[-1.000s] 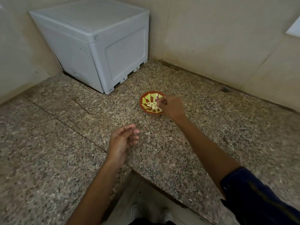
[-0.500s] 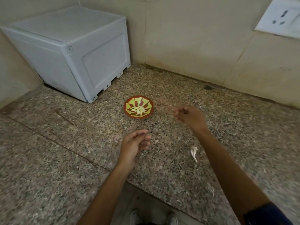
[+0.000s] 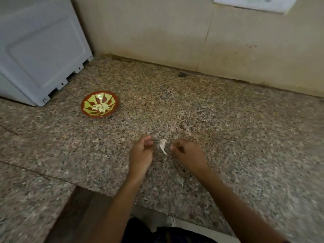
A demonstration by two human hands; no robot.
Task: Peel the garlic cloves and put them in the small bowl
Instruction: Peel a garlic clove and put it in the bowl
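A small red bowl (image 3: 112,102) with a yellow-green pattern sits on the granite counter at the left, with several peeled garlic cloves (image 3: 101,107) in its middle. One white unpeeled garlic clove (image 3: 162,145) lies on the counter between my hands. My left hand (image 3: 141,155) is just left of it, fingers curled in, holding nothing that I can see. My right hand (image 3: 189,155) is just right of the clove, fingertips bunched and a short gap from it. Neither hand touches the clove.
A grey-white plastic box (image 3: 40,50) stands at the back left, close behind the bowl. A tiled wall (image 3: 175,32) runs along the back, with a white switch plate (image 3: 254,2) at the top right. Bits of garlic skin (image 3: 180,182) lie near the counter's front edge (image 3: 108,194).
My right hand has left the bowl and come back down to the right, beside the loose clove. My left hand has moved toward the clove too. The view has swung right.
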